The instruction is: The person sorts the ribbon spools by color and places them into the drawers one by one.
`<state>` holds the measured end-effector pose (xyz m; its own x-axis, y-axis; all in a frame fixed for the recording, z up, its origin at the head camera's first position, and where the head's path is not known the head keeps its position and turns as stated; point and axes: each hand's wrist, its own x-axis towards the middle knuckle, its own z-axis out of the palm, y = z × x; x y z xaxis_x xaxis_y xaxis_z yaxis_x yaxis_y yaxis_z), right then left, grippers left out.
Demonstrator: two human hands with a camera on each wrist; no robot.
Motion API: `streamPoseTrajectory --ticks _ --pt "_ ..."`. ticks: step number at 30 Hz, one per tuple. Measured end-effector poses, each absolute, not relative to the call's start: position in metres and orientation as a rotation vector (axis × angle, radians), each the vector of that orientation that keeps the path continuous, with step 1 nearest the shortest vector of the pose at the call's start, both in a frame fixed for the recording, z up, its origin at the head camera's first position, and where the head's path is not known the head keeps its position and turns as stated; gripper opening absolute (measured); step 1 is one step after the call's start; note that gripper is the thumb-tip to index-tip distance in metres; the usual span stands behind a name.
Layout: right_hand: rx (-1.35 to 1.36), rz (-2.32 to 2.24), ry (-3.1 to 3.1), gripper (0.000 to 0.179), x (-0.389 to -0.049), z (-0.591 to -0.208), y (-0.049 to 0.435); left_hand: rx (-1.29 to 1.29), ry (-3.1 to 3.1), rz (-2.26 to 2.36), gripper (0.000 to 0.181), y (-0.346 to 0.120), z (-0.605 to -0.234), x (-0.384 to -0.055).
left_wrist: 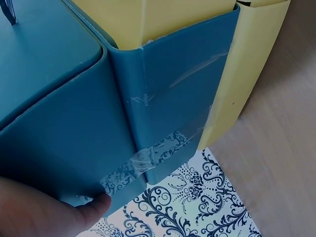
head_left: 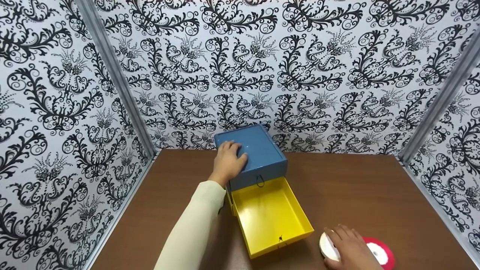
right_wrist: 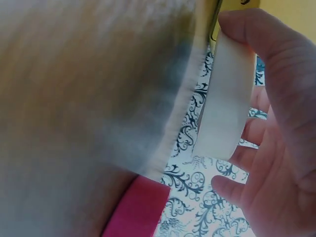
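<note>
The right hand (head_left: 350, 245) grips a white roll (head_left: 327, 245) between thumb and fingers, apparently by its rim for a secure lift. The left hand (head_left: 228, 159) rests relaxed on the blue box (head_left: 262, 148), fingers over its top, probably to steady it. The roll, within the right fingers, sits just beside the yellow drawer (head_left: 268, 219), which juts out frontward; a red-and-white roll (head_left: 389, 258) lies behind that hand on the table (head_left: 360, 195).

Left hand (head_left: 227, 162) forward, right hand (head_left: 351, 247) seemingly pinching
</note>
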<state>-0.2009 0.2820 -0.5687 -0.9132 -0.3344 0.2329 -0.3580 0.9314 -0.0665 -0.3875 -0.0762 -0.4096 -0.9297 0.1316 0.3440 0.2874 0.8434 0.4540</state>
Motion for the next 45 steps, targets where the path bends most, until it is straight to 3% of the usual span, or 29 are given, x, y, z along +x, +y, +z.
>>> streamPoseTrajectory --ticks 45 --pt "0.822 0.020 -2.483 0.082 -0.237 -0.487 0.258 -0.299 -2.749 -0.739 0.045 -0.075 -0.406 -0.385"
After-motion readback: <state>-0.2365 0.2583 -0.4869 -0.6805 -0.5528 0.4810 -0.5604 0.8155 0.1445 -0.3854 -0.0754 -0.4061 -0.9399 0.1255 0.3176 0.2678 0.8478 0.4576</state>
